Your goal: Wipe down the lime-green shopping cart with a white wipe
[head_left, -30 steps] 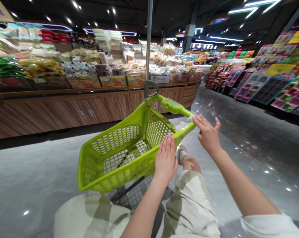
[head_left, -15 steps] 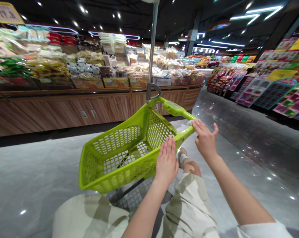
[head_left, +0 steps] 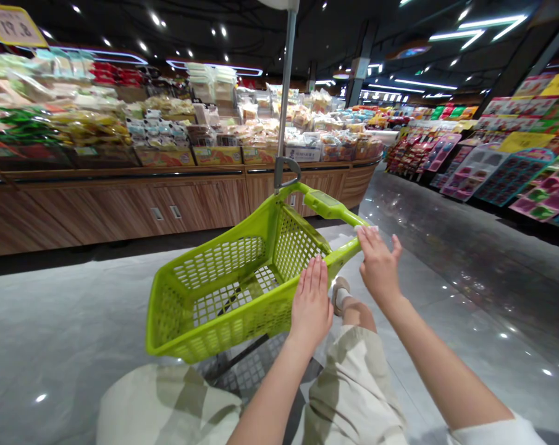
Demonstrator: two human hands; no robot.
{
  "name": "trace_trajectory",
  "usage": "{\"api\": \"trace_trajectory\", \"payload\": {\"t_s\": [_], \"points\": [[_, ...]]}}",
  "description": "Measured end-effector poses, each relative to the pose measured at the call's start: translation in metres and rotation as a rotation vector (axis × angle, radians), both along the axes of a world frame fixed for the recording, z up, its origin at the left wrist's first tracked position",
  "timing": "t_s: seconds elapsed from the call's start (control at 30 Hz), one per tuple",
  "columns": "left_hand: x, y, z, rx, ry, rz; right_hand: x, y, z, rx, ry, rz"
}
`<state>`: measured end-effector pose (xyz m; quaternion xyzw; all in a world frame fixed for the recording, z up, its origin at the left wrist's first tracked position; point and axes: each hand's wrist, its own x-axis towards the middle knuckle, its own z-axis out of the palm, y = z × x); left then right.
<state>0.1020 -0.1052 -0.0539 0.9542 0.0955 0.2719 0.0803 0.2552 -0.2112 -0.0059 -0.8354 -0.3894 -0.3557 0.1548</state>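
A lime-green plastic shopping cart (head_left: 200, 303) stands tilted on the grey floor in front of me, its basket empty. My left hand (head_left: 311, 301) lies flat on the basket's near rim, fingers stretched out together. My right hand (head_left: 377, 267) rests on the right end of the green handle bar (head_left: 328, 205), fingers extended, thumb apart, not wrapped round it. A grey metal pole (head_left: 283, 99) rises from the cart's far corner. My knee in pale trousers and a foot in a sandal (head_left: 338, 292) show below the hands.
A long wooden counter (head_left: 121, 204) piled with packaged food runs along the left and curves away. Slanted racks of coloured goods (head_left: 506, 161) line the right. A shiny grey aisle (head_left: 446, 247) runs between them. A price sign (head_left: 10, 25) hangs top left.
My right hand has slid slightly left along the handle bar. The view has shifted a little; my left hand stays on the rim.
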Motion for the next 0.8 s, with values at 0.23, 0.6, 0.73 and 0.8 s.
{"api": "trace_trajectory", "payload": {"t_s": [0.23, 0.6, 0.73, 0.8], "points": [[-0.001, 0.003, -0.002, 0.019, -0.014, 0.0, -0.023, 0.001, -0.011, -0.161, -0.036, 0.279], [-0.001, 0.002, -0.001, -0.004, 0.004, -0.018, -0.047, 0.019, -0.014, -0.152, -0.013, 0.14], [-0.002, 0.005, -0.001, -0.002, 0.006, -0.015, -0.028, 0.005, -0.009, -0.175, 0.003, 0.233], [-0.002, 0.005, 0.0, -0.001, 0.007, -0.015, -0.001, -0.005, 0.001, -0.1, 0.012, 0.144]]}}
